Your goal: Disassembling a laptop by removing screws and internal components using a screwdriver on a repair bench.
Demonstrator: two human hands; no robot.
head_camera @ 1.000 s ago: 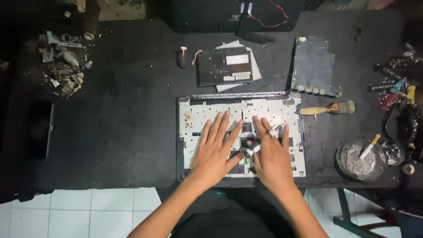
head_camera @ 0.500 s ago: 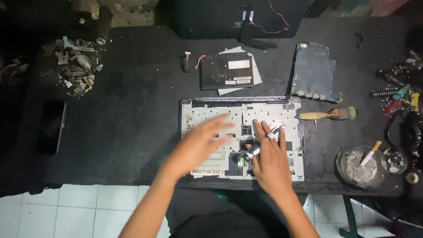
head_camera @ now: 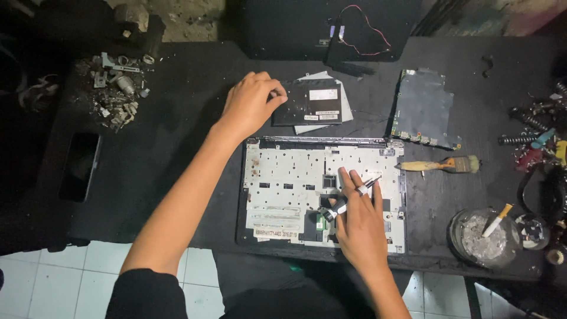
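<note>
An opened laptop base [head_camera: 283, 183] with a silvery inner plate lies on the black table in front of me. My right hand [head_camera: 360, 227] rests flat on its right half, with a thin black-and-silver tool [head_camera: 338, 207] tucked between the fingers. My left hand [head_camera: 251, 106] is stretched out beyond the base's far edge, fingers curled down on the table. Its fingertips touch the left edge of a flat black rectangular part [head_camera: 310, 103] that lies on pale sheets. Whatever is under that palm is hidden.
A bare circuit board [head_camera: 422, 109] and a paintbrush [head_camera: 440, 165] lie to the right. A glass ashtray with a cigarette [head_camera: 481, 236] stands at the front right, tools [head_camera: 537, 142] at the far right. Metal scrap [head_camera: 118, 94] and a dark phone [head_camera: 80, 165] are on the left.
My left hand has lifted off the laptop base and reached forward and left to the black part. The right hand has stayed on the base.
</note>
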